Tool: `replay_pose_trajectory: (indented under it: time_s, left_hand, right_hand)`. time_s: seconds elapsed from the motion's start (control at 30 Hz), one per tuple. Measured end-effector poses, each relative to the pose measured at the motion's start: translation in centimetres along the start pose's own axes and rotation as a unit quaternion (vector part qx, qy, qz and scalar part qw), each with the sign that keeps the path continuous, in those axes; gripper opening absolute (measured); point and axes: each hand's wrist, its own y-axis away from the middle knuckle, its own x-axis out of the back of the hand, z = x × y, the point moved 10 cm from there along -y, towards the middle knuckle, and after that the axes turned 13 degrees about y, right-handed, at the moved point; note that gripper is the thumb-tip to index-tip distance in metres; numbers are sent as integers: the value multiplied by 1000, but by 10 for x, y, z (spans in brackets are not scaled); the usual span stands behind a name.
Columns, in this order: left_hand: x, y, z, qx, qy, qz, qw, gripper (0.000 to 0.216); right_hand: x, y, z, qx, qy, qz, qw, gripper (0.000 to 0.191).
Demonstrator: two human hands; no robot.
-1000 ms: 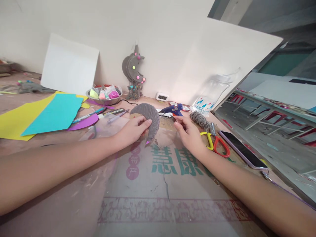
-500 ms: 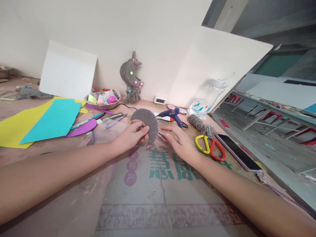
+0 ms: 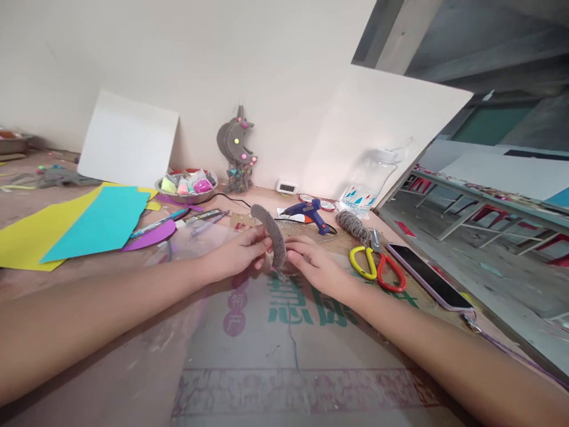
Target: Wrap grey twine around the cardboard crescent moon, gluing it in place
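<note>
A crescent moon wrapped in grey yarn (image 3: 276,240) is held up over the printed sheet, turned nearly edge-on. My left hand (image 3: 242,252) pinches it from the left, thumb toward me. My right hand (image 3: 313,261) is at its lower right edge, thumb and fingers drawn together. What lies between those fingers is hidden, and I cannot tell whether they grip the crescent. A bit of pink shows at the crescent's lower tip.
Behind the hands lie a blue glue gun (image 3: 311,212), grey cord (image 3: 353,226) and scissors (image 3: 377,261). A phone (image 3: 429,276) is at the right edge. Coloured sheets (image 3: 95,222) and a bowl (image 3: 189,193) are left. A decorated moon (image 3: 237,142) hangs against the wall.
The crescent has turned from showing its broad face to nearly edge-on. My right hand has moved left to its edge and its fingers have closed; the pinkish item beside them is hidden.
</note>
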Motion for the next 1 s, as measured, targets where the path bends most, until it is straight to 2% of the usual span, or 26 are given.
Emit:
replay_pose_trajectory:
  time_s: [0.13,0.23,0.33,0.4,0.5,0.63,0.73,0.8,0.83,0.87,0.93,1.0]
  left_hand:
    - [-3,1,6,-33,21,-7,999,25]
    - [1,0,12,-63,8,25,998,25]
    - [-4,2,21,-83,-34,21,996,18]
    - [-4,5,27,-89,-55,35,994,7]
    - [-2,11,36,-100,-88,61,989,4]
    - [-9,13,42,-132,-114,36,984,9]
    - [7,11,43,-137,-152,100,974,24]
    - [25,11,48,-155,-151,156,964,30]
    - [33,11,51,-168,-136,179,960,31]
    - [42,13,56,-188,-112,206,954,31]
    - [54,13,58,-202,-61,226,951,29]
    - [58,12,57,-202,-35,233,951,28]
  right_hand:
    - [-9,-1,-15,28,-50,-32,998,33]
    - [-16,-1,-9,-16,-137,-64,988,34]
    - [-21,2,-4,-54,-230,-88,968,34]
    - [-20,3,1,-79,-270,-71,957,33]
    - [-13,5,16,-127,-278,-20,952,28]
    - [-7,3,24,-133,-190,19,973,21]
    - [11,1,18,-107,-112,73,985,16]
    - [26,3,13,-102,-120,109,982,18]
    - [29,3,10,-99,-137,104,980,22]
    - [27,3,5,-89,-157,70,981,28]
    - [9,4,-10,-53,-190,-51,979,37]
    - [-10,9,-24,-8,-156,-141,978,36]
